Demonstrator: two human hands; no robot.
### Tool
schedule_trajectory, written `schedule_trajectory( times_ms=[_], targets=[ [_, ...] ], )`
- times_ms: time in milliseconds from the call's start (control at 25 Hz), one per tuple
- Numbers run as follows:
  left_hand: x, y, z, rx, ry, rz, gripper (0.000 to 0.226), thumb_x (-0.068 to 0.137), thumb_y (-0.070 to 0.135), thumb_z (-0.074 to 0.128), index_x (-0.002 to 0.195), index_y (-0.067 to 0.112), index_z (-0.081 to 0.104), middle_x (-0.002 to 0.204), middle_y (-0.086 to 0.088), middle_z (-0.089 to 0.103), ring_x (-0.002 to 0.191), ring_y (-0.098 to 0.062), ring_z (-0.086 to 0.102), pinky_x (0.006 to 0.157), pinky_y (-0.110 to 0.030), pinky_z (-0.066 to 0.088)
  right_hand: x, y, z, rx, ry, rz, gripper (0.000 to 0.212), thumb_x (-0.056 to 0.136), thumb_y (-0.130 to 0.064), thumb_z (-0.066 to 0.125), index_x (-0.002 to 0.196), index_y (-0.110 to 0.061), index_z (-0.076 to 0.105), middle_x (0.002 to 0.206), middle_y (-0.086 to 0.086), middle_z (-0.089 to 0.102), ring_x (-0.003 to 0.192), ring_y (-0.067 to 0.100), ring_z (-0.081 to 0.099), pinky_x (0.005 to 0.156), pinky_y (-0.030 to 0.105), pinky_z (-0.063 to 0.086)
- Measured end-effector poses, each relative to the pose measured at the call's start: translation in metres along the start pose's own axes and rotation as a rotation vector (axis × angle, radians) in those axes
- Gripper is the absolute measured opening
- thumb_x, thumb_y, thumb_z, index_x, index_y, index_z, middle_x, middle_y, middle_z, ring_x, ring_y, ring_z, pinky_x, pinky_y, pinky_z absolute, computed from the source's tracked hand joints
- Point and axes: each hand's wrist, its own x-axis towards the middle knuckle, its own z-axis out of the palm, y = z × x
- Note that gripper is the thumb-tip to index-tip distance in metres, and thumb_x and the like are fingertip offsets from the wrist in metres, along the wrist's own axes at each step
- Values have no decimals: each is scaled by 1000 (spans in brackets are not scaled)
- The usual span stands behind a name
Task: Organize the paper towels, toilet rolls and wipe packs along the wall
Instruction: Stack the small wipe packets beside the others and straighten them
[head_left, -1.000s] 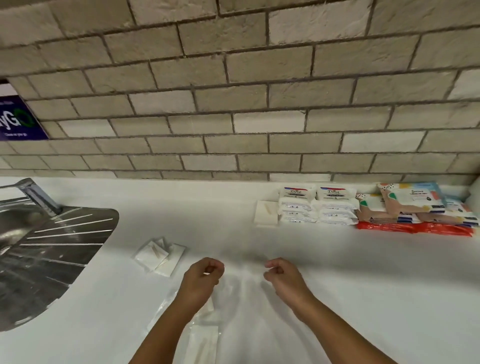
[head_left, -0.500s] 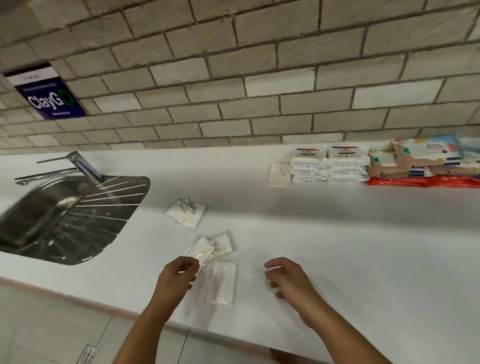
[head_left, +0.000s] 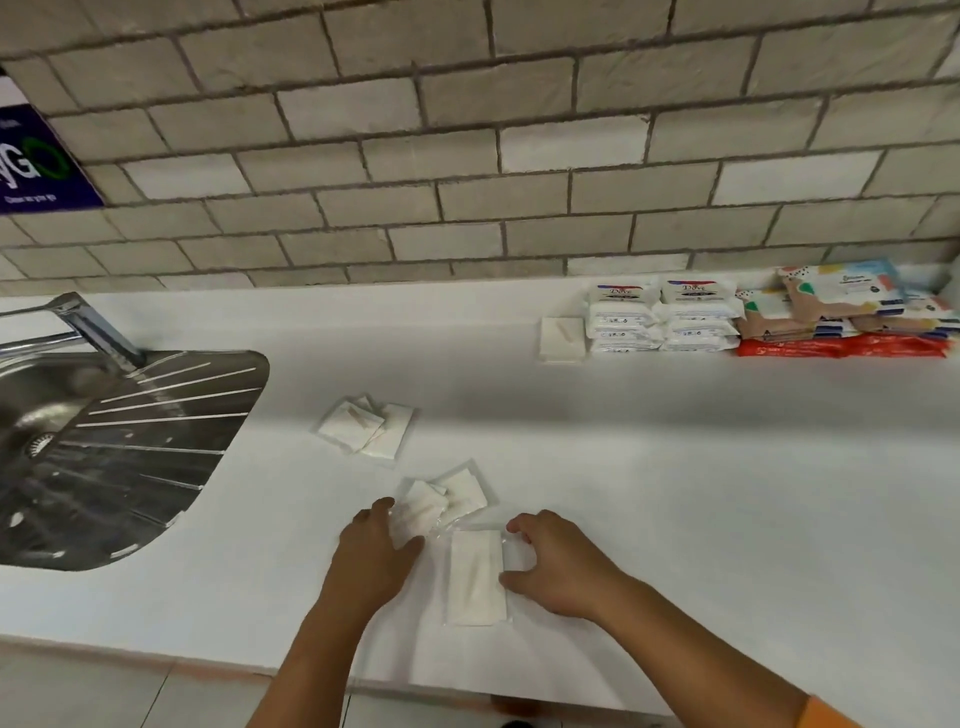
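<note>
White countertop runs along a rough grey brick wall, steel sink at left. Wipe packs are stacked at the wall, far right. Clear-wrapped napkin pack lies btwn hands, long axis pointing to the wall. Right hand pinches its edge; left hand is closed on a smaller crinkly packet. Hands apart; right is nearer the stack.
</note>
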Motion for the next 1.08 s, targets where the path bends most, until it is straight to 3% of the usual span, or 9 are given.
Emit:
schedule_trajectory(
  times_ms=[120,200,360,520,640,760,840,960,1080],
  targets=[
    [13,-12,7,56,-6,41,65,83,54,73,135,20,54,118,-3,61,114,-25,57,92,-35,49,18,-22,15,-268,-19,24,96,72,-66,74,152,-31,34,143,-1,38,135,24,37,103,42,46],
    [20,-20,5,4,-14,31,68,76,59,75,130,23,57,115,1,60,113,-22,56,89,-34,51,26,-31,24,-402,2,13,100,63,-67,78,146,-30,36,139,0,35,130,25,35,98,43,47],
    [33,-37,0,-88,-77,19,79,61,69,76,123,25,56,108,6,63,107,-20,60,84,-34,52,43,-36,28,-406,-6,60,98,52,-67,84,132,-27,43,130,-2,36,124,22,35,94,41,48],
    [41,-41,-3,-102,-93,28,71,51,75,74,104,33,53,94,16,52,95,-15,58,78,-33,52,49,-33,20,-337,-72,61,75,50,-65,85,104,-35,43,112,-10,40,106,14,40,84,34,43],
    [46,-48,-3,-227,-58,35,58,56,63,80,101,38,52,91,17,58,87,-8,60,71,-30,50,48,-26,10,-90,-28,66,55,60,-48,89,92,-37,46,98,-16,56,88,7,54,70,24,45],
    [48,-54,-5,-393,-3,9,49,70,45,85,109,42,56,89,19,67,82,-3,65,69,-29,53,45,-20,0,248,54,103,38,66,-28,86,80,-30,51,80,-12,62,66,2,56,59,20,44],
    [51,-56,-5,-471,36,-26,36,80,36,82,109,36,61,88,14,70,80,-6,68,70,-30,56,42,-18,-5,475,89,100,32,67,-16,84,83,-19,56,76,-8,64,67,8,60,62,29,49],
    [56,-55,-11,-610,91,-70,6,91,31,73,89,32,67,77,5,72,75,-14,71,67,-35,57,43,-21,-9,706,87,92,29,68,-8,82,93,-14,69,79,2,71,67,15,64,60,33,51],
    [56,-48,-28,-835,33,-77,15,96,24,69,82,30,71,78,2,75,75,-26,75,63,-35,56,49,-28,-12,858,88,87,29,67,-7,83,94,-19,78,82,6,74,67,18,64,56,29,47]
  ],
)
